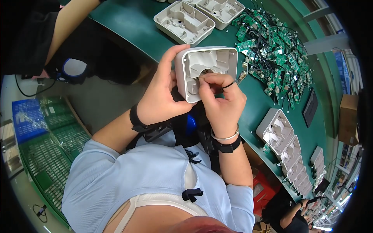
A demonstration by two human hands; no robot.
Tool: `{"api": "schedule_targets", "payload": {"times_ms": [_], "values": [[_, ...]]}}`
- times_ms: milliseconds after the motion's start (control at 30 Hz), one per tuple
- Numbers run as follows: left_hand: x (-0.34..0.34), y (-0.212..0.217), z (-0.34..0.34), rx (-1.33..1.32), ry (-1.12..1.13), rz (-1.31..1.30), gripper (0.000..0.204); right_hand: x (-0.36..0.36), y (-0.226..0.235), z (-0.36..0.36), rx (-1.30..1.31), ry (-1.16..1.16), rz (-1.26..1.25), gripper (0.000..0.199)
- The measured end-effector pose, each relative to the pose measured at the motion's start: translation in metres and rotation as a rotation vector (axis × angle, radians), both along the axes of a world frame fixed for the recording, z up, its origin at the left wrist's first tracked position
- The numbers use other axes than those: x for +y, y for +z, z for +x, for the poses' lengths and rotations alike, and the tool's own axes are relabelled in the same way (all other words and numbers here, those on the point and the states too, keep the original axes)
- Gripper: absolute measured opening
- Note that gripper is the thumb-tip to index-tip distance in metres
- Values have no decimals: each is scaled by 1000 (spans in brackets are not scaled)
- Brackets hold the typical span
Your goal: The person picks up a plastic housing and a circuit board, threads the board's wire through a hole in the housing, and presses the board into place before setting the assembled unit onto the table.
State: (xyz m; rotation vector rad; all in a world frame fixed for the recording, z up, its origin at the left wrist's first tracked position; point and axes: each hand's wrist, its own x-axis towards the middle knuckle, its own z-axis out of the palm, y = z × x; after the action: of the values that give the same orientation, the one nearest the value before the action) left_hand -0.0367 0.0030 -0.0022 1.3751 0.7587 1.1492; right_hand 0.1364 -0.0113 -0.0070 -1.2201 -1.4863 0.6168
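My left hand grips a white plastic housing from its left side, thumb below and fingers along the top edge. The housing is tilted so that its open, ribbed inside faces me. The fingers of my right hand are pinched together inside it, near a curved cutout. A thin black cable comes out between those fingers toward the right. Whatever the fingertips press inside the housing is mostly hidden by them.
Beyond the held housing, similar housings lie open on the green table. A heap of green circuit boards with black cables covers the right part. More housings form a row at right, near a black flat object. Another person's arm reaches in at upper left.
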Motion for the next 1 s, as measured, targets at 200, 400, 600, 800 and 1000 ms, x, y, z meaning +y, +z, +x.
{"api": "schedule_targets", "payload": {"times_ms": [200, 400, 600, 800, 1000], "values": [[2, -2, -6, 196, 45, 148, 105, 0, 7, 0, -210, 22, 100, 16], [0, -5, -3, 105, 68, 81, 105, -6, 21, 6, -246, 89, 42, 16], [2, -3, -10, 174, 46, 101, 105, -17, 22, 38, -151, 130, -14, 25], [8, -6, -12, 226, 29, 159, 106, -23, 27, 45, 205, -176, -331, 35], [12, -5, -12, 206, 10, 154, 106, -1, 6, 54, 224, -163, -361, 39]]}}
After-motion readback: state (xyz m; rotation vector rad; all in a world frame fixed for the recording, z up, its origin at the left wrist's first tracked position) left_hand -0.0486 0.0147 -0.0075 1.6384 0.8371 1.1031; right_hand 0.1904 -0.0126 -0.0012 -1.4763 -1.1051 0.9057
